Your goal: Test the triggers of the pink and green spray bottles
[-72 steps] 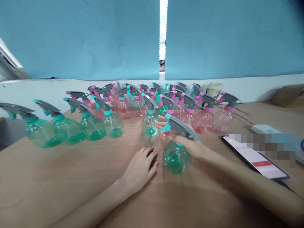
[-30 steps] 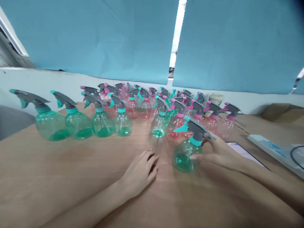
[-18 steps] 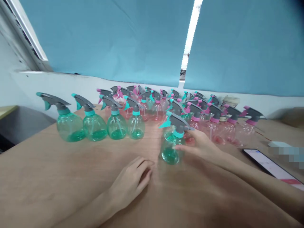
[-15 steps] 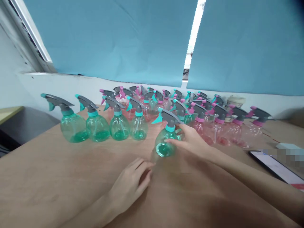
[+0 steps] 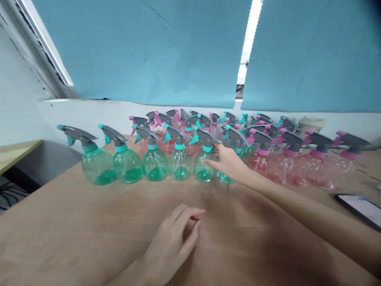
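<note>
The left hand [image 5: 171, 244] is kept curled and empty on the wooden table [image 5: 74, 226], well in front of the row. Teal-collared spray bottles [image 5: 154, 165] are lined up beyond it; one spray bottle [image 5: 204, 171] is touched near the neck by the spread right hand [image 5: 229, 163] (a firm grip cannot be confirmed). Pink-collared spray bottles [image 5: 262, 169] and a smartphone [image 5: 358, 208] lie further right.

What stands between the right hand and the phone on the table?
In the head view, pink spray bottles stand between the right hand and the phone.
</note>
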Available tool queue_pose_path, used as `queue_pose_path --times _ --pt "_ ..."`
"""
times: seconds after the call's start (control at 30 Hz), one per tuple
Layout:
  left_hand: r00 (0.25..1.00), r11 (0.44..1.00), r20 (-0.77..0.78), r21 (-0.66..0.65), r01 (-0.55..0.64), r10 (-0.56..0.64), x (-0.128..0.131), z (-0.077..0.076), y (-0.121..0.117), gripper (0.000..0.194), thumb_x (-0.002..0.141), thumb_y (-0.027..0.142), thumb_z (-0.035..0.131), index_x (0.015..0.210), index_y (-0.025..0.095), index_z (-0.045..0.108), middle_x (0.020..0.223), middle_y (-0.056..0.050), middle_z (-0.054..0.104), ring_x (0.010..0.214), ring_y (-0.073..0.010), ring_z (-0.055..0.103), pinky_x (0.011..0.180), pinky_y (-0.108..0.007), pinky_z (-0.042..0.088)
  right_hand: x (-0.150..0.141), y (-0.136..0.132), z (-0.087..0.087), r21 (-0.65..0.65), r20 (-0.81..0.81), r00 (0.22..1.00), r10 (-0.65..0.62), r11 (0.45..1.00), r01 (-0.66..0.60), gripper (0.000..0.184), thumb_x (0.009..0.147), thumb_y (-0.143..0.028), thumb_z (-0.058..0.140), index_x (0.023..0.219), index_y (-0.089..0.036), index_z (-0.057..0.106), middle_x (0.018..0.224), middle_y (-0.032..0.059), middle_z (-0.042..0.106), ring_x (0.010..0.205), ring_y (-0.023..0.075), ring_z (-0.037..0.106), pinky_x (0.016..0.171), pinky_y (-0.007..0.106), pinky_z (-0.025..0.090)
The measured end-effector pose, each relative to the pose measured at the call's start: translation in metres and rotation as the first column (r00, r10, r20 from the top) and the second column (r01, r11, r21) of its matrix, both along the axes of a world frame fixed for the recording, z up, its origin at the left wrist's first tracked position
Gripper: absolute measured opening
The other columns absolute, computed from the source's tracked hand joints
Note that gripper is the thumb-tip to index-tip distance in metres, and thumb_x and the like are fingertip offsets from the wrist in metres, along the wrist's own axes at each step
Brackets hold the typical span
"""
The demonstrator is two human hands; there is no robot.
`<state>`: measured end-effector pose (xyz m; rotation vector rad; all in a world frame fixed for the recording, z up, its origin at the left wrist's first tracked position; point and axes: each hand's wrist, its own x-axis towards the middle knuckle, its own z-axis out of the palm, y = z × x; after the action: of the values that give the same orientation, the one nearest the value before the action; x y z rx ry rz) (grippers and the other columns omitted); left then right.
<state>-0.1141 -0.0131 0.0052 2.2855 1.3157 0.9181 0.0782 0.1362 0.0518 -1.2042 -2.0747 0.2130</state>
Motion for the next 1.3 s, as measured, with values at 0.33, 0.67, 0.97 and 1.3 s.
queue_pose_path --times 0.33,0.67,0.97,1.3 --pt "1.000 1.000 -0.010 -0.008 0.015 -0.015 0.002 0.002 0.001 0.020 0.092 0.019 0.043 0.108 0.026 0.051 0.095 0.001 0.060 0.081 -0.0140 0.060 0.075 -0.028 0.048 -0.003 -0.001 -0.005 -0.018 -0.008 1.000 0.004 1.000 -0.005 0.063 0.077 -0.041 0.058 0.126 -0.007 0.039 0.105 0.0204 0.064 0.091 0.0321 0.064 0.073 0.043 0.048" --pt "0.999 1.000 -0.036 0.002 0.030 -0.030 0.002 0.007 0.001 0.018 0.092 0.023 0.041 0.106 0.025 0.052 0.092 0.000 0.061 0.082 -0.0162 0.060 0.074 -0.029 0.048 0.058 -0.058 -0.006 0.044 -0.087 0.996 -0.003 0.999 0.007 0.025 0.082 -0.040 0.056 0.098 -0.021 0.058 0.094 0.0048 0.069 0.077 0.0186 0.068 0.061 0.030 0.054" --pt "0.999 0.999 -0.012 0.023 -0.036 0.036 -0.001 0.004 0.007 0.019 0.092 0.024 0.042 0.107 0.026 0.052 0.094 0.001 0.061 0.081 -0.0163 0.060 0.071 -0.029 0.050 0.077 -0.045 -0.001 -0.011 0.038 0.947 -0.318 0.948 0.319 0.063 0.070 -0.064 0.056 0.113 -0.017 0.054 0.109 0.0119 0.066 0.093 0.0303 0.064 0.076 0.042 0.048" --pt "0.993 0.992 -0.022 0.044 -0.117 0.118 -0.006 -0.001 0.014 0.018 0.092 0.027 0.043 0.107 0.026 0.053 0.096 0.001 0.063 0.075 -0.0155 0.061 0.068 -0.029 0.050 0.046 -0.016 -0.024 -0.020 0.046 0.928 -0.369 0.929 0.370 0.078 0.071 -0.061 0.055 0.128 -0.010 0.040 0.119 0.0216 0.058 0.104 0.0377 0.058 0.075 0.044 0.046"
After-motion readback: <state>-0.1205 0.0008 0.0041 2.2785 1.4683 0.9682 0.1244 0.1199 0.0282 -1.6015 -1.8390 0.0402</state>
